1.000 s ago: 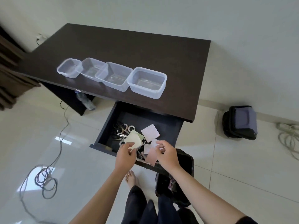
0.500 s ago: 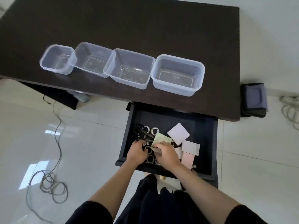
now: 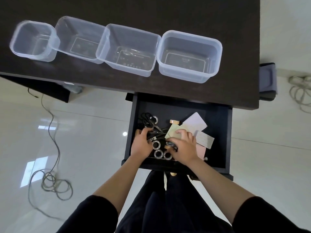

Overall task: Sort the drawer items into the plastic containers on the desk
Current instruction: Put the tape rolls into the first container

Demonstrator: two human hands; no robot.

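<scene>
Four clear plastic containers stand in a row on the dark desk (image 3: pixel 151 10): a small one (image 3: pixel 50 31) at the left, then three larger ones (image 3: pixel 80 22), (image 3: pixel 131 30), (image 3: pixel 190 34). All look empty. Below the desk edge the black drawer (image 3: pixel 227 140) is pulled out. It holds black scissors (image 3: pixel 148 120), several metal rings (image 3: pixel 158 153), a pale yellow note pad (image 3: pixel 173 132), a white card (image 3: pixel 195 122), a printed card (image 3: pixel 205 140) and a pink pad (image 3: pixel 201 151). My left hand (image 3: pixel 142 143) curls round the scissors. My right hand (image 3: pixel 183 147) pinches a small dark item beside the rings.
A grey cable (image 3: pixel 50 180) coils on the glossy tiled floor at the left. A dark bag (image 3: pixel 267 81) and a coiled cord (image 3: pixel 301 91) lie right of the desk. My legs in dark trousers (image 3: pixel 168 207) stand just before the drawer front.
The view has closed in over the drawer. Both hands left the paper notes and moved to the scissors and rings at the drawer's front left.
</scene>
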